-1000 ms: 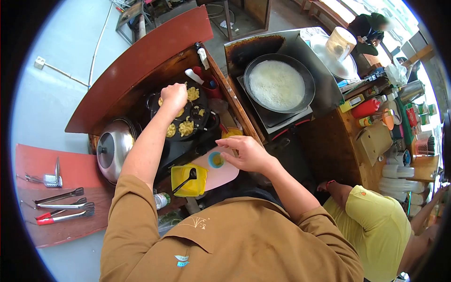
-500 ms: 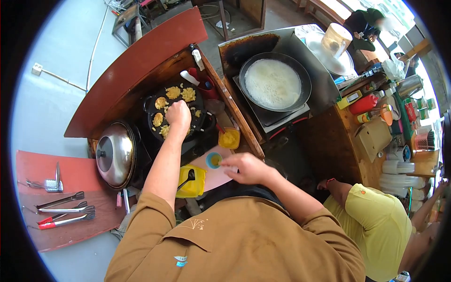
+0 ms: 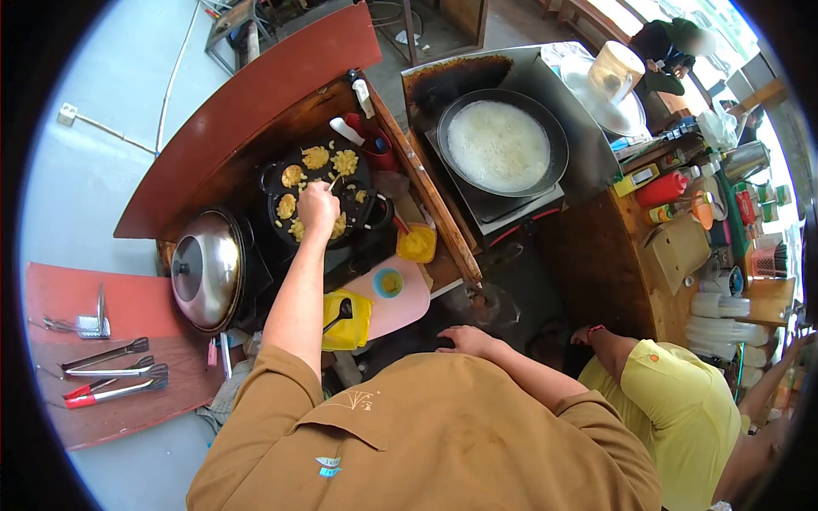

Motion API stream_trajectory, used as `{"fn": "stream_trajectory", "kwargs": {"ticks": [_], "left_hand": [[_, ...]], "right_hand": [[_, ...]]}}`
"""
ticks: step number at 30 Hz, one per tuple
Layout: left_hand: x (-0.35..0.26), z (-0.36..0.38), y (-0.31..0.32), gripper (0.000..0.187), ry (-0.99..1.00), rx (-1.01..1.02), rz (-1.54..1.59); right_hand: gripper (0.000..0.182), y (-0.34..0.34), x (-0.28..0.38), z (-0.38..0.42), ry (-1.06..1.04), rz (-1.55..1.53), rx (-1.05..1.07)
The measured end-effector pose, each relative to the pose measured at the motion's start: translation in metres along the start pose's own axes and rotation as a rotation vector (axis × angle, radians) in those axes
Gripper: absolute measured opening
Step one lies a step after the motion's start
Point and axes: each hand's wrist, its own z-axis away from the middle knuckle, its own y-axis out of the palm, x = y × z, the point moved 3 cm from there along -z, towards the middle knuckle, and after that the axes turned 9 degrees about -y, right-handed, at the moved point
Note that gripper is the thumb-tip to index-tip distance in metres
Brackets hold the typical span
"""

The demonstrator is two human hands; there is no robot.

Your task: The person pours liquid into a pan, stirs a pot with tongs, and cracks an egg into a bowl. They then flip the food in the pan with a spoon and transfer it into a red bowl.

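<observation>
My left hand (image 3: pixel 318 209) is closed over the black pan (image 3: pixel 271 180) with round hollows. A thin light stick (image 3: pixel 336 180) pokes out from its fingers toward a lumpy yellow portion of food (image 3: pixel 344 162). Browned rounds (image 3: pixel 286 206) and other yellow portions sit in the hollows, some partly hidden by my hand. Down by my waist, my right hand (image 3: pixel 470 341) has its fingers stretched out and holds nothing visible. A blue cup (image 3: pixel 388 284) with yellow contents stands on a pink board (image 3: pixel 411 313). Beside it is a yellow container (image 3: pixel 360 334) with a black ladle (image 3: pixel 340 313).
A lidded pot (image 3: pixel 207 272) stands left of the pan. On the right a large frying pan (image 3: pixel 563 162) holds bubbling pale liquid. Several tongs (image 3: pixel 119 370) lie on the red shelf (image 3: pixel 170 409). A person in yellow (image 3: pixel 682 409) is close on my right.
My right hand has moved away from the blue cup, down to my waist. My left hand has shifted slightly down and left, and the stick in it now shows.
</observation>
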Motion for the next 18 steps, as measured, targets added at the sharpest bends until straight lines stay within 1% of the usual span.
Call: {"fn": "stream_trajectory", "kwargs": {"ticks": [3, 5, 9, 12, 16, 18], "left_hand": [[0.012, -0.005, 0.007, 0.02, 0.002, 0.012, 0.039], [0.021, -0.012, 0.014, 0.021, -0.002, 0.02, 0.121], [0.033, -0.019, 0.021, 0.02, -0.064, 0.061, 0.195], [0.036, -0.018, 0.017, 0.02, -0.033, 0.027, 0.195], [0.043, -0.018, 0.011, 0.02, -0.036, 0.037, 0.243], [0.034, -0.013, -0.007, 0.019, -0.031, -0.032, 0.193]], "right_hand": [[0.065, 0.003, -0.003, 0.0, -0.032, 0.005, -0.022], [0.065, 0.004, -0.002, 0.0, -0.031, 0.008, -0.026], [0.064, 0.004, 0.001, 0.003, -0.007, -0.011, -0.031], [0.064, 0.006, 0.0, 0.003, -0.019, -0.022, -0.048], [0.063, 0.006, 0.001, 0.002, -0.021, -0.028, -0.05], [0.068, 0.004, 0.004, 0.003, 0.013, -0.064, -0.033]]}}
